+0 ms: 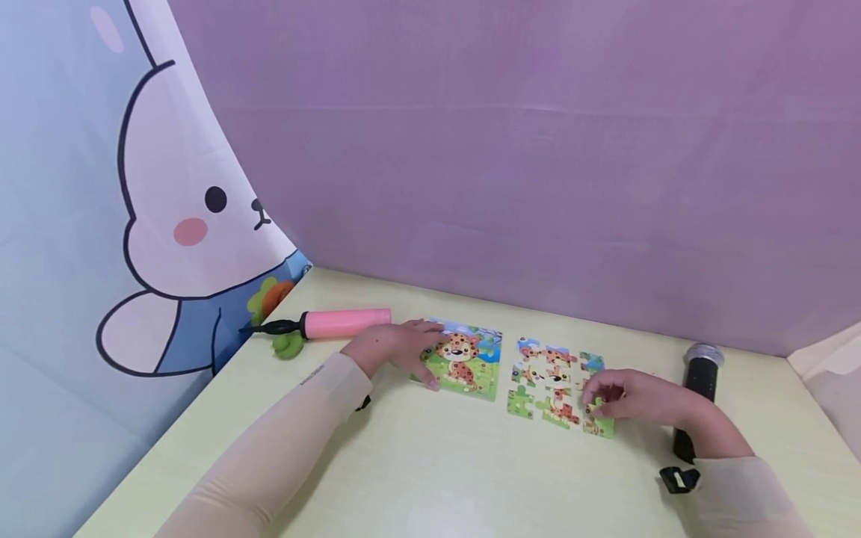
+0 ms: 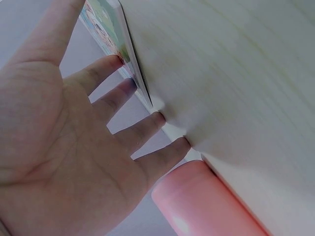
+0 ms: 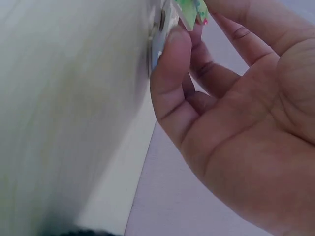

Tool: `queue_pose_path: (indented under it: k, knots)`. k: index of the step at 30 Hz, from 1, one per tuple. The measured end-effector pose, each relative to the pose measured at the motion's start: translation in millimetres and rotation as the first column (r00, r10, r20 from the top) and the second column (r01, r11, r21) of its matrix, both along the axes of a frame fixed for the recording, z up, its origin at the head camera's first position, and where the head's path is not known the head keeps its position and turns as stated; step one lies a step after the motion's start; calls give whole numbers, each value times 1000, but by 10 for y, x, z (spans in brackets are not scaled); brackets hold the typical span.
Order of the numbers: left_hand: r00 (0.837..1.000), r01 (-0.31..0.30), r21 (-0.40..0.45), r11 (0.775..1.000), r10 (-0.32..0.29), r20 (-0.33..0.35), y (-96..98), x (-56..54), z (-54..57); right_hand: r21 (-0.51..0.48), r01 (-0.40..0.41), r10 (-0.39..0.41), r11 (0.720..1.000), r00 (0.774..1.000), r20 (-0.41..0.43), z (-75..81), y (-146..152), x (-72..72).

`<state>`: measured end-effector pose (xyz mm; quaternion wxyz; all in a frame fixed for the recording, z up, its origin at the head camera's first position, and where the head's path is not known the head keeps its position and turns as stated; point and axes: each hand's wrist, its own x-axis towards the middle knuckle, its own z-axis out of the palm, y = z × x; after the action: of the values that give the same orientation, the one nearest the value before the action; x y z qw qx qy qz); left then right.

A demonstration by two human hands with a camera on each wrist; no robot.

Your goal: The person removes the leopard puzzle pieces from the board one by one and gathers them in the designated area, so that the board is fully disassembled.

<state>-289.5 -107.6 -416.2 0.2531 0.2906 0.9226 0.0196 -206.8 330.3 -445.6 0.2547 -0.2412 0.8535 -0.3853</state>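
Observation:
My left hand (image 1: 402,348) lies on the left edge of a leopard picture puzzle board (image 1: 483,370), fingers spread. In the left wrist view its fingertips touch down at the board's edge and the tabletop. To the right of the board, several jigsaw pieces (image 1: 557,377) with the same leopard picture are laid out in three columns with small gaps. Over the right column, my right hand (image 1: 635,400) pinches a green puzzle piece (image 3: 187,12) between thumb and fingers. Those fingers partly hide the piece and the ones below it.
Left of the board lies a pink hand pump (image 1: 346,323) with a black nozzle, beside a small green curled object (image 1: 288,345). A black microphone (image 1: 702,377) with a silver head lies behind my right wrist. A purple cloth wall (image 1: 525,164) borders the table's far edge.

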Motion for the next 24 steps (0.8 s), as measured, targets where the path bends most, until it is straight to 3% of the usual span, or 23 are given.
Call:
queue_pose_path:
  k: [14,24]
  knots:
    - [1000,6,17,1000,-7,12,50,-16,-6,-66,24,-27,998,999,-42,-87,4,63]
    - [1000,7,-20,1000,-7,-14,101,-31,8,-21,61,-63,998,991,-119,49,-53,137]
